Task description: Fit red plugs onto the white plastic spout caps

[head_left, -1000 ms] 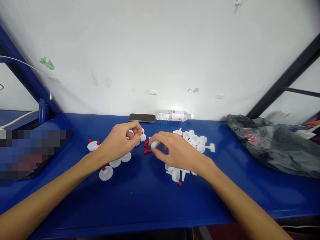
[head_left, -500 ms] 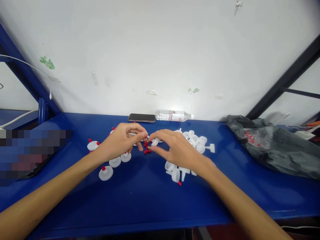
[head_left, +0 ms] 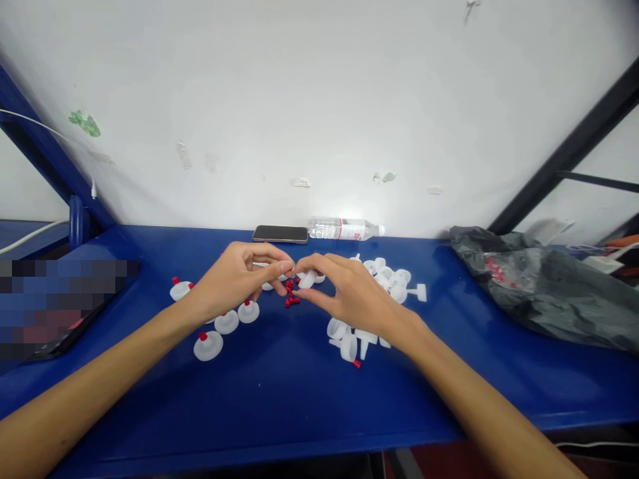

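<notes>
My left hand is closed in a pinch at the middle of the table. A bit of a small red cap shows at its fingertips. My right hand grips a white plastic nozzle lid between thumb and fingers, its narrow end toward the left fingertips. The fingertips of both hands nearly meet, so whether cap and nozzle touch is hidden. Below them lies a little pile of loose red caps. White lids with red caps on their nozzles stand on the left, some partly behind my left arm.
Bare white nozzle lids are heaped right of my right hand, with more lids nearer me. A phone and a plastic bottle lie along the wall. A dark plastic bag rests at the right of the blue table.
My left fingertips have drawn closer to the lid in my right hand, and the nozzle tip seen between them is now covered. The view has shifted slightly.
</notes>
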### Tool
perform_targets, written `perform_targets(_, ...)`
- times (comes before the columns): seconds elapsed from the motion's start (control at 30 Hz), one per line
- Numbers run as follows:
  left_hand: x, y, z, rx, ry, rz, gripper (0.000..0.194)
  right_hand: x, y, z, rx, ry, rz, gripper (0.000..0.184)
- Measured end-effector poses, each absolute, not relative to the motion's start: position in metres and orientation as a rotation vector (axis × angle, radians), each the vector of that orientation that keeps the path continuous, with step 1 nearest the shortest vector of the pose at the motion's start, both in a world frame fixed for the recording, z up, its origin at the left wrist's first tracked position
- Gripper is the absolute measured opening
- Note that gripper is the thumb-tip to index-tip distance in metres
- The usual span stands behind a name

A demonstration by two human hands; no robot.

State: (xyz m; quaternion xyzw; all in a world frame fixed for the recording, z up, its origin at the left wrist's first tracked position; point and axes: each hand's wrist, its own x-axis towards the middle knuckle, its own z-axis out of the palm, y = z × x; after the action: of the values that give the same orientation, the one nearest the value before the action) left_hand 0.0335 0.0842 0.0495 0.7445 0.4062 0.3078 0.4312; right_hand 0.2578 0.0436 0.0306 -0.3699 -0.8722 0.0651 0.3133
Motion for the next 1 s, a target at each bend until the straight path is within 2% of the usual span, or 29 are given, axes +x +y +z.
perform_targets(0.17,0.037,0.085,0.047,1.866,1.006,0.756,0.033,0.256,0.042,0.032,-0.984,-2.270,0.238,0.040)
perform_targets(0.3,0.037,0.086,0.046,1.910,1.094,0.735,0.036,0.257,0.043,0.030,-0.981,-2.221,0.216,0.043)
perform_targets(0.57,0.037,0.086,0.045,2.042,0.970,0.647,0.036,0.259,0.049,0.031,-0.850,-2.057,0.065,0.028)
perform_targets(0.63,0.037,0.086,0.045,2.001,0.905,0.587,0.036,0.259,0.049,0.032,-0.837,-2.054,0.070,0.028)
perform_targets(0.8,0.035,0.084,0.042,1.935,0.833,0.539,0.052,0.258,0.048,0.026,-0.821,-2.025,0.023,0.030)
perform_targets(1.0,0.035,0.081,0.037,1.894,0.801,0.654,0.048,0.252,0.047,0.018,-0.756,-1.998,-0.123,0.029)
